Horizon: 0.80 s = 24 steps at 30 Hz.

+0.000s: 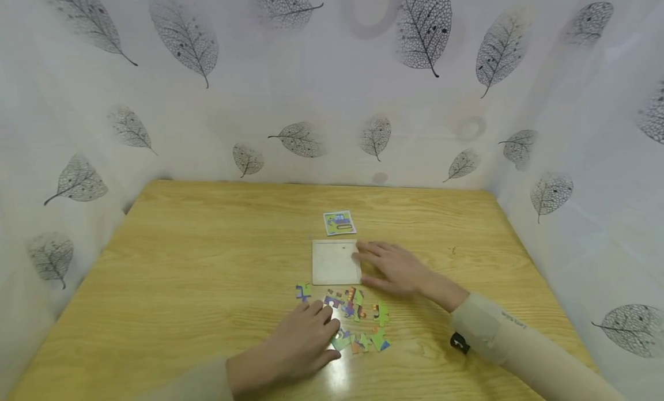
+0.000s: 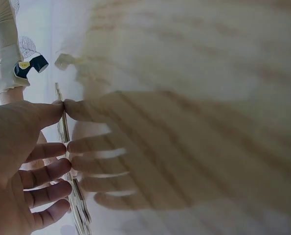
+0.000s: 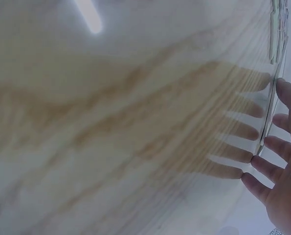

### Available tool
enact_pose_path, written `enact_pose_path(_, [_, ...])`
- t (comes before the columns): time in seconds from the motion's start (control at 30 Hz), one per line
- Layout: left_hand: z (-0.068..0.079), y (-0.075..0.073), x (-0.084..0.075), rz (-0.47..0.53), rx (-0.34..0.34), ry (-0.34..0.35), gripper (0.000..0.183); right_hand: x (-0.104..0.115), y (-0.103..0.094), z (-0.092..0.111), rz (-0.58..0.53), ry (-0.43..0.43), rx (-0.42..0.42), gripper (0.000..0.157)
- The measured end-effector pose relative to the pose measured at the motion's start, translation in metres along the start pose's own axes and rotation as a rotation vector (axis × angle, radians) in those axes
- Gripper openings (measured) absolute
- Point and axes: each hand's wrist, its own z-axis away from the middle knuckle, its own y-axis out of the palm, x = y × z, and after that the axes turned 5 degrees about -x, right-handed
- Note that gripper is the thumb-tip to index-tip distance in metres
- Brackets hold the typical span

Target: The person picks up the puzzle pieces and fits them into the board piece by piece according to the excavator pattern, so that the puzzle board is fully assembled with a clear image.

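A white square puzzle board (image 1: 336,264) with a thin rim lies mid-table. My right hand (image 1: 396,269) rests at its right edge, fingers spread and fairly straight. In the right wrist view the fingertips (image 3: 257,164) come down beside the board's thin edge (image 3: 268,115). Below the board, several jigsaw pieces (image 1: 383,313) in green, purple and orange lie scattered. My left hand (image 1: 306,339) is just left of them, its fingers relaxed and fingertips on the tabletop by the pieces. One piece (image 1: 303,291) lies apart, beyond that hand's fingers. Neither hand grips anything.
A small picture card (image 1: 339,223) showing a blue digger on green lies behind the board. The wood-grain table (image 1: 207,245) is glossy and reflects both hands. Curtains with a leaf print (image 1: 311,90) enclose its back and sides. A dark device (image 1: 459,342) sits at the right wrist.
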Motion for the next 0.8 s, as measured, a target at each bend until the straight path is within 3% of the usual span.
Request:
enact_pose_path(0.2, [-0.003, -0.005, 0.003, 0.032, 0.049, -0.001, 0.030, 0.000, 0.001, -0.001, 0.006, 0.006, 0.016, 0.061])
enact_pose_path(0.37, [-0.003, -0.007, 0.007, 0.077, 0.030, -0.002, 0.027, 0.000, 0.001, -0.002, -0.007, 0.022, 0.030, 0.062])
enact_pose_path(0.57, [-0.005, -0.005, 0.008, 0.061, 0.022, 0.013, 0.034, 0.000, 0.001, -0.002, -0.001, 0.021, 0.027, 0.061])
enact_pose_path(0.8, [-0.003, -0.006, 0.012, 0.147, 0.056, -0.005, 0.019, 0.001, 0.000, -0.002, 0.004, 0.013, 0.033, 0.061])
